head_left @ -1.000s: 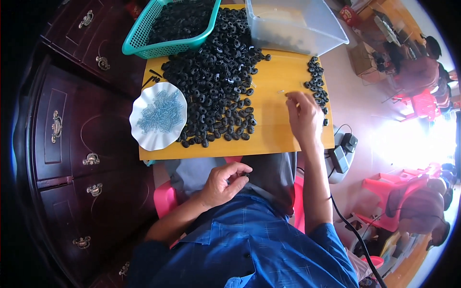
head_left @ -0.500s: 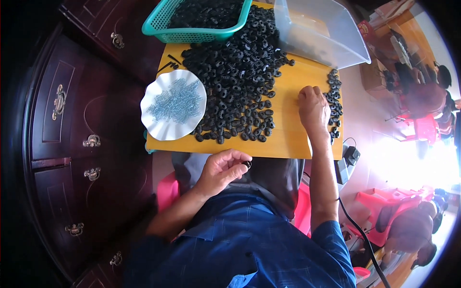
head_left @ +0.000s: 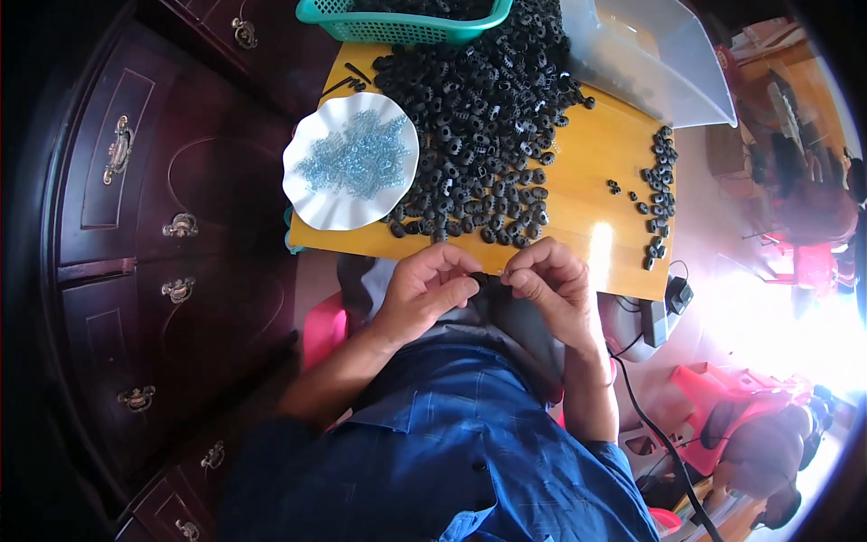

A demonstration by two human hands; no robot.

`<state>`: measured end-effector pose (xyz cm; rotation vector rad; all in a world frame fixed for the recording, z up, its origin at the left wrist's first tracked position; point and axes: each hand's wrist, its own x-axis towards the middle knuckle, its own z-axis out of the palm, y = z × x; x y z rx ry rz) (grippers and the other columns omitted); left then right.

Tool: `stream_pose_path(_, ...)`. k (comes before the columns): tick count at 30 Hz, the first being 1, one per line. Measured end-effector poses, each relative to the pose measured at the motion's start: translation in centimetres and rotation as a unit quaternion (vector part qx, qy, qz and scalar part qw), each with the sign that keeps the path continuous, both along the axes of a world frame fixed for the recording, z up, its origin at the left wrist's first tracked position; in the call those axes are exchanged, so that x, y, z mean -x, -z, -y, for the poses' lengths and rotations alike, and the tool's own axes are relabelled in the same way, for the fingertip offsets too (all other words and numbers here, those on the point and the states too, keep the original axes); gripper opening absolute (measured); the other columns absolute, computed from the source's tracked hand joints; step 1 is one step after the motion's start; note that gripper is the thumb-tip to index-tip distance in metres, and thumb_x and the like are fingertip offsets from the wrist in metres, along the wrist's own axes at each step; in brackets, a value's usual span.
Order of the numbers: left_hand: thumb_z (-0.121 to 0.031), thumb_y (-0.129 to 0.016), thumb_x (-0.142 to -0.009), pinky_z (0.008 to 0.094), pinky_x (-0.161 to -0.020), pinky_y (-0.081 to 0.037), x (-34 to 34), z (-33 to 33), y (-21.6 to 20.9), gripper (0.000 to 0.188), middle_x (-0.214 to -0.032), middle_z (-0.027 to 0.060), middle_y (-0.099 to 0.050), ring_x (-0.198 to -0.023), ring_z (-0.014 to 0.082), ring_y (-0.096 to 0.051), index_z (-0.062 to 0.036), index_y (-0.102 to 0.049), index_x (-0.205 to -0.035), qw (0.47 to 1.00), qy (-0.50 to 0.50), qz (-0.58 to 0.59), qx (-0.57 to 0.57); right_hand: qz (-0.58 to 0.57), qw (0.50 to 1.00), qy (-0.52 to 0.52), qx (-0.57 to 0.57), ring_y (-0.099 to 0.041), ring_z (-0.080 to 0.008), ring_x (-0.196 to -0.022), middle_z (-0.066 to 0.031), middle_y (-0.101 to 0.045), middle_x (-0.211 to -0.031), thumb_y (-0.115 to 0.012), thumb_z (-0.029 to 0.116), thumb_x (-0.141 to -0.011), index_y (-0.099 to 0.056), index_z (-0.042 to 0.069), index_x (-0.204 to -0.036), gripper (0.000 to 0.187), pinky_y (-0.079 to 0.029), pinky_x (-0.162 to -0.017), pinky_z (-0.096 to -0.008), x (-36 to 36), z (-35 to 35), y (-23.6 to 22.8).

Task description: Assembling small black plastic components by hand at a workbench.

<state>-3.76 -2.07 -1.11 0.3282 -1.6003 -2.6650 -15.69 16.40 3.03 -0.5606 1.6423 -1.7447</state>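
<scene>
My left hand (head_left: 426,291) pinches a small black plastic piece (head_left: 480,278) between thumb and fingers, just off the table's near edge. Close beside it on the right, my right hand (head_left: 558,287) has thumb and fingertips pinched together at the piece; what they hold is too small to make out. Beyond both hands, a big heap of small black plastic pieces (head_left: 483,117) covers the middle of the yellow table (head_left: 578,194). Left of the heap sits a white wavy-rimmed plate (head_left: 304,206) with many tiny bluish, shiny pieces (head_left: 357,158) on it.
A green basket (head_left: 406,32) of black pieces stands at the far left, a clear plastic bin (head_left: 659,77) at the far right. More black pieces (head_left: 659,194) line the right edge. Dark drawers (head_left: 117,226) flank the left; a black cable (head_left: 646,420) hangs at right.
My right hand has come from the table's right side back to my left hand and now pinches at the black piece. The whole view has shifted, with the table higher up.
</scene>
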Motion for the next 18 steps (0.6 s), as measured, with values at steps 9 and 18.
stream_pose_path(9, -0.007, -0.068, -0.095, 0.02, -0.067, -0.049, 0.1, -0.4, 0.7, 0.019, -0.09, 0.0009, -0.065, -0.075, 0.0051, -0.059, -0.0008, -0.062, -0.112, 1.0, -0.001, -0.005, 0.02, 0.002, 1.0, -0.012, -0.026, -0.061, -0.0063, -0.078, -0.0001, -0.067, -0.085, -0.066, 0.005, -0.096, -0.065, 0.002, -0.095, 0.004, -0.049, -0.072, -0.0229, -0.8, -0.1, 0.7)
stream_pose_path(18, -0.001, -0.069, -0.093, 0.0191, -0.072, -0.05, -0.1, -0.8, 1.1, 0.018, -0.093, 0.0011, -0.067, -0.081, 0.004, -0.061, -0.0006, -0.065, -0.11, 0.994, -0.006, -0.024, 0.103, -0.104, 0.987, -0.05, -0.116, -0.064, -0.009, -0.078, -0.0019, -0.069, -0.083, -0.071, 0.008, -0.093, -0.066, 0.0, -0.096, 0.009, -0.051, -0.073, -0.0253, -0.7, -0.4, 1.0)
